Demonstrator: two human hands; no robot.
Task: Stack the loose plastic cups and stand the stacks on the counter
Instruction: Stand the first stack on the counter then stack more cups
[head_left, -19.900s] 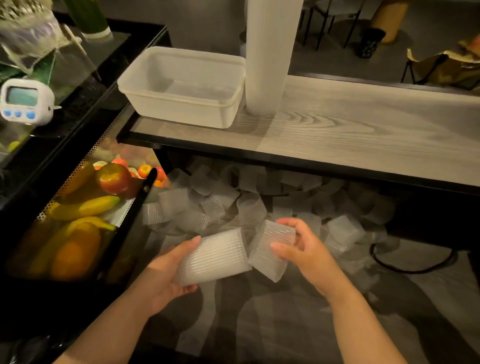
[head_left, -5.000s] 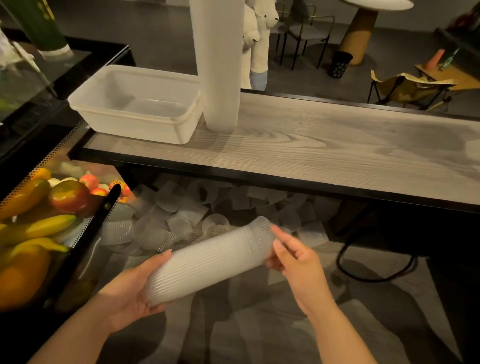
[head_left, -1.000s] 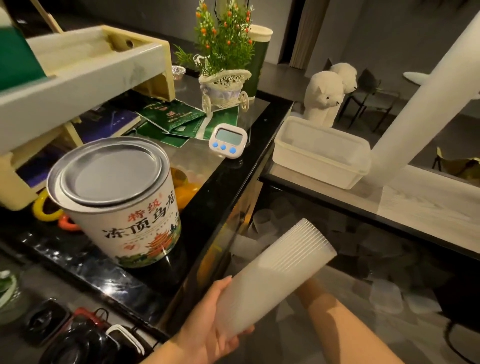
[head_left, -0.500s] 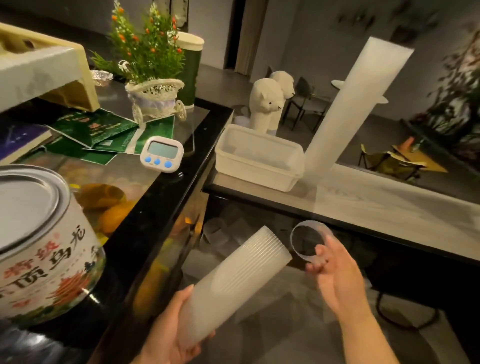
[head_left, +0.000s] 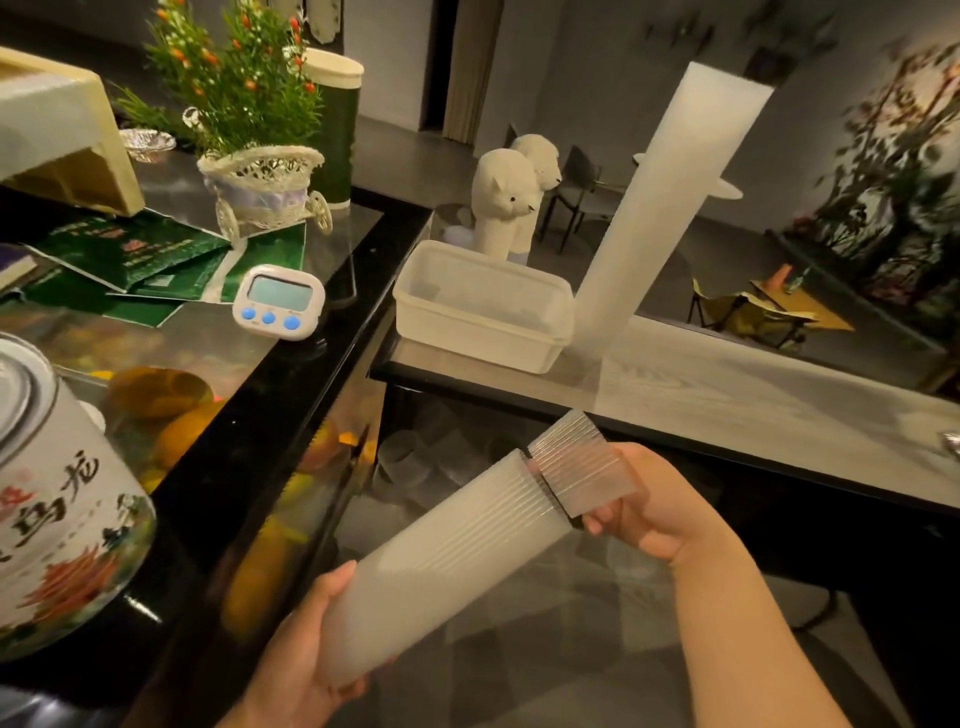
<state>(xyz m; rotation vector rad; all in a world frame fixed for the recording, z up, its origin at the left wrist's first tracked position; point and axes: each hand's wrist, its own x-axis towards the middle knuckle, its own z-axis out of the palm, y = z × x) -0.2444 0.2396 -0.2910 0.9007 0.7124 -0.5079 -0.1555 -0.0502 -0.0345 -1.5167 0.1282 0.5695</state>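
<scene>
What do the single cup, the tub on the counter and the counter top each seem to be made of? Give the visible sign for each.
Single cup: thin clear plastic, ribbed; the dark behind shows through it.
Tub: milky, semi-matte plastic with a moulded rim, translucent.
Counter top: pale grey wood or wood-look laminate; grain lines show, but which one is unclear.

A café or shop: serving counter (head_left: 727, 384), fruit display (head_left: 171, 410), dining chairs (head_left: 576, 197) beyond.
</scene>
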